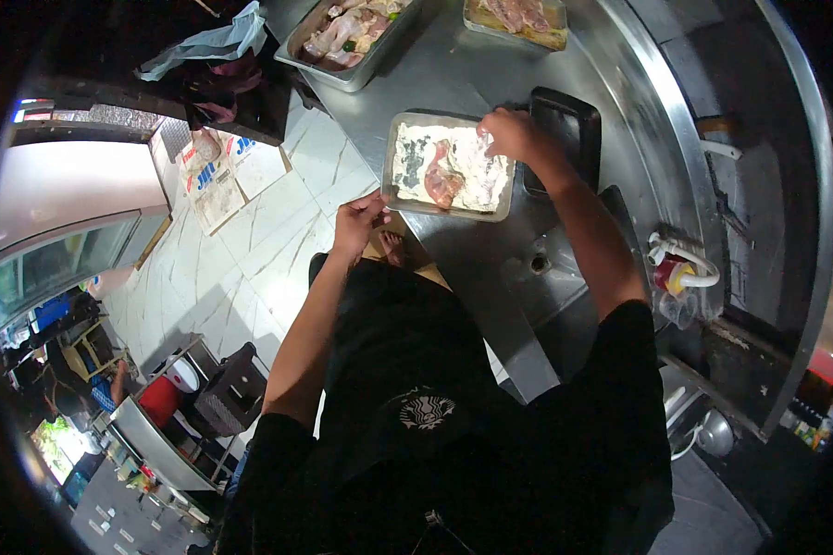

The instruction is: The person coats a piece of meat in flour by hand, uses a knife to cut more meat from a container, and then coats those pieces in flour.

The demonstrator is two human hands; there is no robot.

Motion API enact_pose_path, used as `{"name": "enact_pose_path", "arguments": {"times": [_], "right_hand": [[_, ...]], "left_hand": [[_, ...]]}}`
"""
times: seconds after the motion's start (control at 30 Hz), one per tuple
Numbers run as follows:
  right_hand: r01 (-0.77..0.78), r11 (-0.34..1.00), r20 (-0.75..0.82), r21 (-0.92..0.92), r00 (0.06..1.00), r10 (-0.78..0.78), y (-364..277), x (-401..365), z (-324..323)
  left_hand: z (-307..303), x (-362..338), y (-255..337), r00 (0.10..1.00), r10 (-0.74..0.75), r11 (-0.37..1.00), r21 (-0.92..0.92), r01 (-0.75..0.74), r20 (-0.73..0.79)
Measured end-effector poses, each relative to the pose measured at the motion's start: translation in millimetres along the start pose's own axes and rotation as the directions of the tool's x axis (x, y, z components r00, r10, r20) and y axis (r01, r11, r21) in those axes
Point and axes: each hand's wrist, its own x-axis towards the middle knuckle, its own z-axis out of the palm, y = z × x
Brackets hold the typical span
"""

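A metal tray (389, 176) of white flour sits at the near edge of the steel counter. One piece of raw meat (442, 178) lies in the flour. At the tray's lower left corner is my left hand (361, 222), its fingers bent close to the rim; whether they pinch anything is too small to tell. My right hand (507, 134) reaches over the tray's upper right corner with its fingers curled down at the flour. What those fingers hold, if anything, is hidden.
A deep metal pan (356, 78) of raw chicken stands at the upper left, and a smaller tray (546, 39) of meat at the top. A black tray (578, 120) lies right of the flour tray. Nearer me is a sink (551, 277) with a drain.
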Motion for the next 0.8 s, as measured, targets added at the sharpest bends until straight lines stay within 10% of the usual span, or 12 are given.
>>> {"name": "enact_pose_path", "arguments": {"times": [0.3,0.57,0.8], "right_hand": [[0.046,0.999,-0.351,-0.013,0.935,-0.047,-12.1,-21.9,5.1],[-0.268,0.937,-0.37,-0.222,0.913,0.173,-61.9,-81.9,75.6],[-0.198,0.96,-0.444,-0.199,0.891,0.092,-70.9,-81.4,82.8]], "left_hand": [[-1.5,0.4,-3.4,1.0,0.007,1.0,-0.002,-0.007,-0.001],[-1.2,-1.4,-2.7,1.0,-0.001,1.0,0.0,0.001,0.001],[-1.4,3.9,-1.4,1.0,0.016,1.0,0.001,-0.016,-0.007]]}}
